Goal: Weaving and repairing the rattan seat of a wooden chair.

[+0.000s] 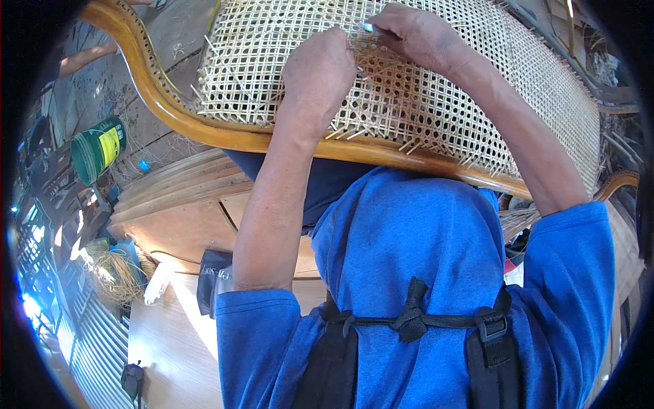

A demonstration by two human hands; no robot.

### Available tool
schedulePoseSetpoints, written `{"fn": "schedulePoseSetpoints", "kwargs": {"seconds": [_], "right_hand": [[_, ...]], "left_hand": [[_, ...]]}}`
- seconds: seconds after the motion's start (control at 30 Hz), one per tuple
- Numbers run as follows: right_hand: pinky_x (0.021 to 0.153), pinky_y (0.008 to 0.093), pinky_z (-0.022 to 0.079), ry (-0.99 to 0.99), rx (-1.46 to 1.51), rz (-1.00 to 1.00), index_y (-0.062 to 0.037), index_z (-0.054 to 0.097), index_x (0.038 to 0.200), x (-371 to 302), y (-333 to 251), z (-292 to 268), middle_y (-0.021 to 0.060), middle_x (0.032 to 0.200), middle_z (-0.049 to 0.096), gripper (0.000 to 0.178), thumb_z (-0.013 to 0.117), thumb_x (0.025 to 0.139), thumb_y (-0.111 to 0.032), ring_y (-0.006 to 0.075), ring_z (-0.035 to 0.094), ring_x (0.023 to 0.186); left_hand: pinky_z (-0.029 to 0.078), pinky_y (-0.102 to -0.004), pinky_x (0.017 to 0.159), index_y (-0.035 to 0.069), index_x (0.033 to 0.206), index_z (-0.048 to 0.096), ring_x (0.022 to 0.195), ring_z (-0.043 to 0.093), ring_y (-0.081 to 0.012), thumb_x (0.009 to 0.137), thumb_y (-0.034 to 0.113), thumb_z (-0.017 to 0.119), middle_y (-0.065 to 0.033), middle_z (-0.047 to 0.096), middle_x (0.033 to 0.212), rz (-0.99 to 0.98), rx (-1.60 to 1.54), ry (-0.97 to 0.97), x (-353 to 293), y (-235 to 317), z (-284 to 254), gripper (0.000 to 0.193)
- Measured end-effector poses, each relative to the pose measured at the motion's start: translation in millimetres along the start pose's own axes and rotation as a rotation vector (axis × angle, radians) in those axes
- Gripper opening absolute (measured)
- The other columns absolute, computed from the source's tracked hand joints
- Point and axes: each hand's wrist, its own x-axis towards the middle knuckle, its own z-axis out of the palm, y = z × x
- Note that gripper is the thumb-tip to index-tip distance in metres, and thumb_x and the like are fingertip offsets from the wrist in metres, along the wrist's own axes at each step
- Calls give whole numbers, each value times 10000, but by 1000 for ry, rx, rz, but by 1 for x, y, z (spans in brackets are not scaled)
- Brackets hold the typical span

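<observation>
A woven cane panel [248, 78] with an open lattice lies across a curved, varnished wooden frame [228, 136] in front of me. Over the near middle of the weave, my left hand [320, 71] is closed with its fingertips down at the cane; what they grip is hidden. Just to its right and slightly farther off, my right hand [419, 39] is closed in a pinch. A small pale bluish-white bit [368, 27] shows at its fingertips, too small to name. Loose cane ends [347, 131] stick out along the frame's near edge.
A green bucket [88, 155] with a yellow label lies at the left. Below it are a bundle of dry fibre strands [117, 276] and a black pouch [212, 276] by a wooden bench [177, 235]. Another person's arm [88, 58] shows at the far left.
</observation>
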Motion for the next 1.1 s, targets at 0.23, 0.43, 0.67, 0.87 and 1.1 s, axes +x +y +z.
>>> {"fn": "schedulePoseSetpoints", "kwargs": {"seconds": [0.23,0.43,0.67,0.87,1.1], "right_hand": [[664,354,491,-102,-80,-125,-61,609,859,8,10,10,107,795,584,116,632,824,-170,275,597,715],[716,380,470,-251,240,-225,-26,589,873,19,36,4,159,844,572,117,569,863,-141,313,569,771],[763,383,468,-350,429,-352,8,583,918,33,50,9,152,839,591,148,553,876,-130,287,571,830],[750,380,464,-339,529,-326,7,591,926,31,51,3,168,855,600,210,531,883,-189,293,581,836],[753,337,505,-290,365,-177,-75,623,975,20,45,3,65,873,604,141,635,842,-121,212,607,832]], "left_hand": [[470,-464,703,15,818,605,760,609,-384,819,186,535,-199,632,789,22,9,-28,4,2,-6,185],[464,-467,701,22,869,623,778,605,-394,848,251,502,-217,627,795,-139,117,-156,2,6,-28,259],[473,-439,674,21,844,618,732,616,-356,848,206,503,-184,630,778,-143,3,-196,5,8,-36,217],[450,-387,624,22,850,613,659,595,-303,826,234,545,-161,608,729,-77,68,-187,5,7,-27,224],[451,-439,634,33,791,583,690,594,-359,817,224,539,-169,612,713,-108,55,-178,9,0,-22,198]]}}
